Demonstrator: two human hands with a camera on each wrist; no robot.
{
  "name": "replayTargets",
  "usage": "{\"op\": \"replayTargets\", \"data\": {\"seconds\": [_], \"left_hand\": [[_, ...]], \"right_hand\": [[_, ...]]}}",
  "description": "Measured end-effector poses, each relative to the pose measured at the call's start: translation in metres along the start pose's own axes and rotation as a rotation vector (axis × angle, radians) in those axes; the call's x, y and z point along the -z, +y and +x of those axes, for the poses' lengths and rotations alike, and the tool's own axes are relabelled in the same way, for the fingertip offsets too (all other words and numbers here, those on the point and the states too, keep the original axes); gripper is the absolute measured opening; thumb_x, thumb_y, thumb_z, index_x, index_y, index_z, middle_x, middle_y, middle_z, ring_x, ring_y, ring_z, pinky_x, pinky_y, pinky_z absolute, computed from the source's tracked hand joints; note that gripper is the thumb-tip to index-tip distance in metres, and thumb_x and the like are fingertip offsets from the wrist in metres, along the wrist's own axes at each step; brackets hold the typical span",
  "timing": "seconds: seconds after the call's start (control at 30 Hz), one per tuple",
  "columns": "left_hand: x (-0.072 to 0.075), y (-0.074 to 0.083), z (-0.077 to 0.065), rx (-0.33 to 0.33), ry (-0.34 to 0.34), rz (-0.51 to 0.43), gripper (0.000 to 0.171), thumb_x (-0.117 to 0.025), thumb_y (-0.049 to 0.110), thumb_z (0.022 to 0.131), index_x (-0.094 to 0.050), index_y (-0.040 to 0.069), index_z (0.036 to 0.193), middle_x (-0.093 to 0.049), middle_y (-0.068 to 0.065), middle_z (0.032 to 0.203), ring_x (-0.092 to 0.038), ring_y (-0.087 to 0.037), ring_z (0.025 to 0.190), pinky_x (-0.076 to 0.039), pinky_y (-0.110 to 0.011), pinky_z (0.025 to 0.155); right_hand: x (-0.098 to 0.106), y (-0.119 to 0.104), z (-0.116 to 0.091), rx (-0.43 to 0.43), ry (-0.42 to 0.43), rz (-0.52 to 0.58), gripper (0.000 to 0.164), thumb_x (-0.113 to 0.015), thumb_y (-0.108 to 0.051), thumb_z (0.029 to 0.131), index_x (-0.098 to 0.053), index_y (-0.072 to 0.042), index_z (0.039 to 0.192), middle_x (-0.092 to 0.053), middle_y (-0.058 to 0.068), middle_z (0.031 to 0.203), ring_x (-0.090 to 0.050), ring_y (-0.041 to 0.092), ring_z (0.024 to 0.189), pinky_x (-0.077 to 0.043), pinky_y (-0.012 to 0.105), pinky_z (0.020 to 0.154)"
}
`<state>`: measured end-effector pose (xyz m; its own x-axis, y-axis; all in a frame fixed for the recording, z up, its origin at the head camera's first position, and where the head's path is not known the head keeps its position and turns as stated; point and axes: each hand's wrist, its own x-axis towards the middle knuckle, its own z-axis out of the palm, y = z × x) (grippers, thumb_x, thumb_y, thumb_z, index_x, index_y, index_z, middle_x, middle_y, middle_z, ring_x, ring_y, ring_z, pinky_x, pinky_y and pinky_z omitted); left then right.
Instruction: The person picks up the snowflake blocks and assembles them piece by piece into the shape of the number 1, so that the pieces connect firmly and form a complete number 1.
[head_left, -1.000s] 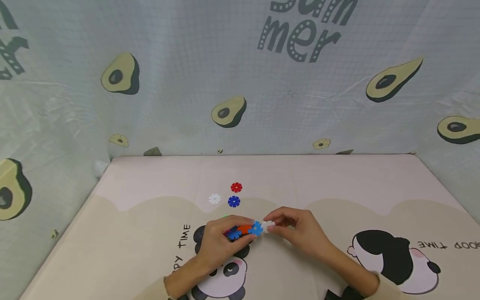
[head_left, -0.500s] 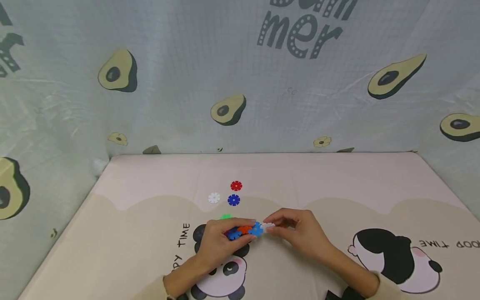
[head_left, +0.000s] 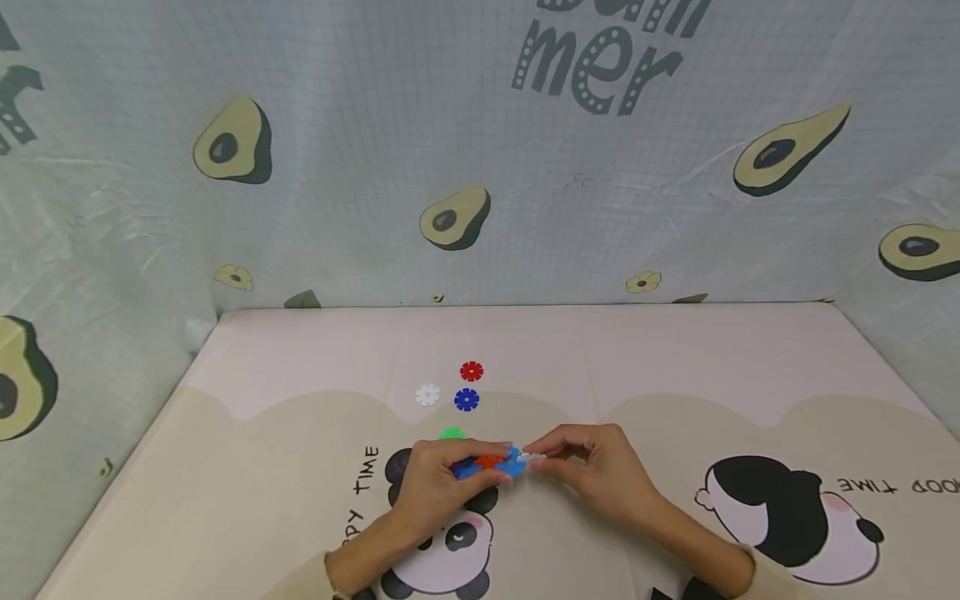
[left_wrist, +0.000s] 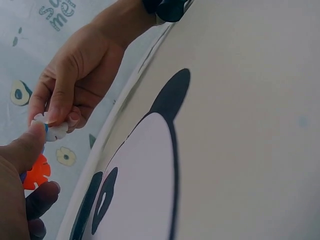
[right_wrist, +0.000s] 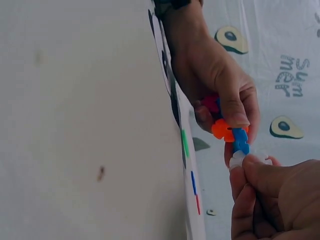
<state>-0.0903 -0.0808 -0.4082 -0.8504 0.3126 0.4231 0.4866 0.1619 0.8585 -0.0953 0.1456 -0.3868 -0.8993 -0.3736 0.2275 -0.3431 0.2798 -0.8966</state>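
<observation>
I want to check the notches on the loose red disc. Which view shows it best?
The head view: the loose red disc shows its whole notched face there, with nothing in front. The right wrist view shows only a thin red sliver, nearly edge-on; the left wrist view doesn't show it.

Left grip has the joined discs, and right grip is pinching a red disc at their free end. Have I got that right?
Not quite: the disc pinched by the right grip is white, not red, as the right wrist view shows. The rest stands: the left grip holds the joined discs, and the white one is at their free end.
</observation>
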Motion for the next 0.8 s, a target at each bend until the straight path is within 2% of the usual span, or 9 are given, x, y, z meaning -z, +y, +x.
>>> {"op": "replayTargets", "data": {"seconds": [0.27, 0.4, 0.63, 0.8], "left_hand": [[0.000, -0.001, -0.001, 0.021, -0.019, -0.013, 0.025, -0.081, 0.017, 0.075, -0.077, 0.012, 0.099, -0.071, 0.005, 0.101, -0.067, -0.013, 0.091, -0.055, -0.029, 0.071], [0.000, -0.001, -0.001, 0.007, -0.013, -0.008, 0.025, -0.082, 0.018, 0.075, -0.077, 0.012, 0.099, -0.072, 0.006, 0.100, -0.068, -0.013, 0.091, -0.055, -0.029, 0.071], [-0.002, 0.000, 0.000, -0.048, 0.011, 0.015, 0.025, -0.082, 0.007, 0.073, -0.075, 0.003, 0.097, -0.072, -0.006, 0.097, -0.069, -0.018, 0.088, -0.056, -0.030, 0.071], [0.000, 0.019, 0.005, -0.046, 0.024, 0.019, 0.024, -0.081, -0.005, 0.070, -0.074, -0.003, 0.093, -0.072, -0.013, 0.094, -0.070, -0.022, 0.086, -0.056, -0.030, 0.070]], "right_hand": [[-0.002, 0.000, -0.001, -0.003, 0.012, -0.013, 0.011, -0.078, -0.014, 0.080, -0.076, -0.019, 0.090, -0.071, -0.003, 0.080, -0.064, 0.012, 0.069, -0.054, 0.028, 0.070], [-0.002, 0.000, -0.001, -0.011, 0.005, -0.021, 0.012, -0.078, -0.015, 0.080, -0.077, -0.019, 0.090, -0.071, -0.005, 0.081, -0.064, 0.012, 0.070, -0.054, 0.028, 0.071], [0.003, -0.001, 0.001, -0.014, -0.017, -0.028, 0.012, -0.076, -0.017, 0.082, -0.076, -0.021, 0.093, -0.072, -0.004, 0.084, -0.065, 0.012, 0.073, -0.055, 0.028, 0.069], [0.005, 0.000, 0.002, -0.010, -0.029, -0.037, 0.013, -0.075, -0.017, 0.083, -0.076, -0.022, 0.095, -0.071, -0.006, 0.085, -0.065, 0.012, 0.074, -0.054, 0.028, 0.069]]}}
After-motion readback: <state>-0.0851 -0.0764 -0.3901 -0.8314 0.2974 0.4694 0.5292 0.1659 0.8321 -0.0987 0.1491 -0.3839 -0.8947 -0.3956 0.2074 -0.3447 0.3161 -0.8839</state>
